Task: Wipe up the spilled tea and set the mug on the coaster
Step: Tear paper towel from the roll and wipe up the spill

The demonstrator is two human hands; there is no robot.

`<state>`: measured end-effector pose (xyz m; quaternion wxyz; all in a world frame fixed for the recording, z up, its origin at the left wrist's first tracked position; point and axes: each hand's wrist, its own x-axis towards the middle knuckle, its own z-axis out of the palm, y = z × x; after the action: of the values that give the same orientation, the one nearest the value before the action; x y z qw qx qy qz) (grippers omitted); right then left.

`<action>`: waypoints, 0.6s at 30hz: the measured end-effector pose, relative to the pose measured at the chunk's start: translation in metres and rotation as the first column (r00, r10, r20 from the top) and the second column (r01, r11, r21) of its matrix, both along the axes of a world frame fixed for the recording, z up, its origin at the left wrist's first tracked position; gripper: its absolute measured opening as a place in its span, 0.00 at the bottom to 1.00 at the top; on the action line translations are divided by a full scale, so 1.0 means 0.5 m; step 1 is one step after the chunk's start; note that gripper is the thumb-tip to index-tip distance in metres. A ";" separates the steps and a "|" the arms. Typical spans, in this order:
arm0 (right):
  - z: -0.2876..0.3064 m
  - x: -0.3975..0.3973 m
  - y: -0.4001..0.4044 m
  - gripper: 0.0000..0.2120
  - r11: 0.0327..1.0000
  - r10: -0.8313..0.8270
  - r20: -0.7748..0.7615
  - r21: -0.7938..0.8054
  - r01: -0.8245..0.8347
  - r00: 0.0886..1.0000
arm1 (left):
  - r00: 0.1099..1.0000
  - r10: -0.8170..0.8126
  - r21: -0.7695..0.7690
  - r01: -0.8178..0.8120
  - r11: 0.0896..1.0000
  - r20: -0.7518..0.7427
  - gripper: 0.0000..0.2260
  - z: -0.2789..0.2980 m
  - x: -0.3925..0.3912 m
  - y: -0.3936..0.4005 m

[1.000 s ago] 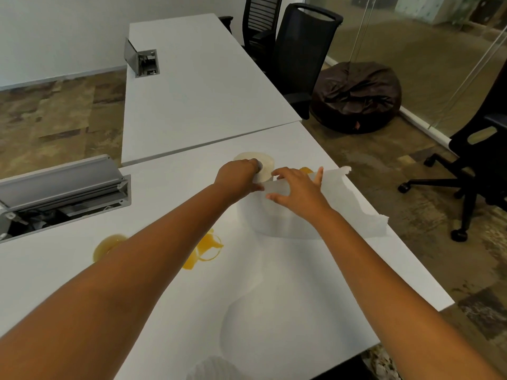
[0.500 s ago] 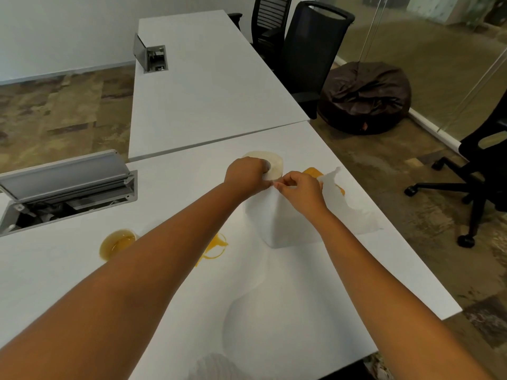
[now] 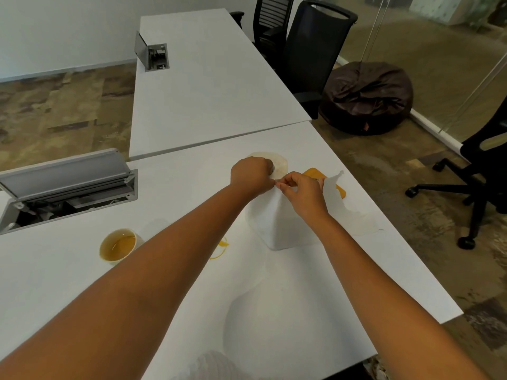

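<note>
A pale mug (image 3: 118,246) holding amber tea stands upright at the left of the white table (image 3: 301,311). Spilled tea (image 3: 220,249) shows as orange streaks beside my left forearm, which hides part of it. My left hand (image 3: 251,175) grips the paper towel roll (image 3: 279,164) lying at the table's far side. My right hand (image 3: 303,194) pinches the paper towel sheet (image 3: 277,223) right next to my left fingers; the sheet rises like a tent and trails off to the right. The orange coaster (image 3: 312,172) lies behind the sheet, partly hidden.
An open cable box with a raised grey lid (image 3: 65,176) sits at the left. A second white table (image 3: 205,78) adjoins at the back. Black office chairs (image 3: 315,50) (image 3: 488,171) and a dark beanbag (image 3: 367,97) stand on the floor to the right, past the table's edge.
My right hand has gone from lying flat on the sheet to pinching it beside my left hand, lifting the sheet. The view has shifted, bringing the whole mug into sight.
</note>
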<state>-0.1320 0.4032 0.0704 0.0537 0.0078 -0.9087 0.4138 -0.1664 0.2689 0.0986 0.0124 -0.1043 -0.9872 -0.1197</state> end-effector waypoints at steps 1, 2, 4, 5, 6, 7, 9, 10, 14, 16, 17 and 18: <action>0.002 0.001 0.001 0.09 1.000 0.003 -0.006 0.014 -0.003 1.000 | 1.000 0.007 0.010 -0.007 1.000 0.000 0.06 -0.003 0.000 0.001; 0.005 0.002 0.002 0.09 1.000 0.006 -0.013 0.029 -0.005 1.000 | 1.000 0.013 0.017 -0.013 1.000 0.001 0.03 -0.005 0.000 0.001; 0.008 0.004 0.002 0.08 0.999 0.009 -0.019 0.046 -0.008 1.000 | 1.000 0.007 0.021 -0.007 1.000 0.000 0.04 -0.007 0.001 0.001; 0.007 0.005 0.001 0.08 0.999 0.011 -0.021 0.051 -0.010 1.000 | 1.000 0.005 0.021 -0.005 1.000 -0.001 0.04 -0.007 0.000 0.000; 0.008 0.007 0.001 0.08 0.998 0.013 -0.026 0.055 -0.012 1.000 | 1.000 0.006 0.027 -0.006 1.000 -0.001 0.05 -0.007 0.001 -0.001; 0.007 0.008 0.001 0.07 0.998 0.013 -0.031 0.056 -0.012 0.999 | 1.000 0.008 0.035 -0.008 0.999 0.001 0.06 -0.006 0.001 -0.001; 0.006 0.010 -0.001 0.08 0.998 0.018 -0.047 0.066 -0.015 0.999 | 1.000 0.016 0.049 -0.016 0.999 0.009 0.06 -0.002 0.005 -0.002; 0.004 0.010 -0.001 0.08 0.996 0.025 -0.060 0.085 -0.020 0.998 | 1.000 0.020 0.052 -0.021 0.998 0.014 0.06 0.000 0.007 -0.003; -0.014 0.023 0.005 0.08 0.975 0.075 -0.131 0.216 -0.046 0.988 | 0.998 0.058 0.069 -0.059 0.996 0.026 0.04 0.007 0.006 -0.011; -0.024 0.035 0.013 0.09 0.973 0.090 -0.165 0.226 -0.051 0.982 | 0.998 0.048 0.060 -0.050 0.997 0.030 0.07 0.011 0.006 -0.007; -0.025 0.039 0.018 0.10 0.975 0.089 -0.172 0.215 -0.050 0.981 | 0.999 0.042 0.055 -0.043 0.998 0.033 0.09 0.014 0.008 -0.004; -0.025 0.042 0.023 0.12 0.977 0.085 -0.161 0.207 -0.051 0.983 | 0.999 0.036 0.047 -0.037 0.998 0.036 0.10 0.017 0.010 -0.001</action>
<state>-0.1107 0.4148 0.0578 0.1152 0.0795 -0.9374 0.3188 -0.1611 0.2684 0.1069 -0.0001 -0.0839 -0.9859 -0.1446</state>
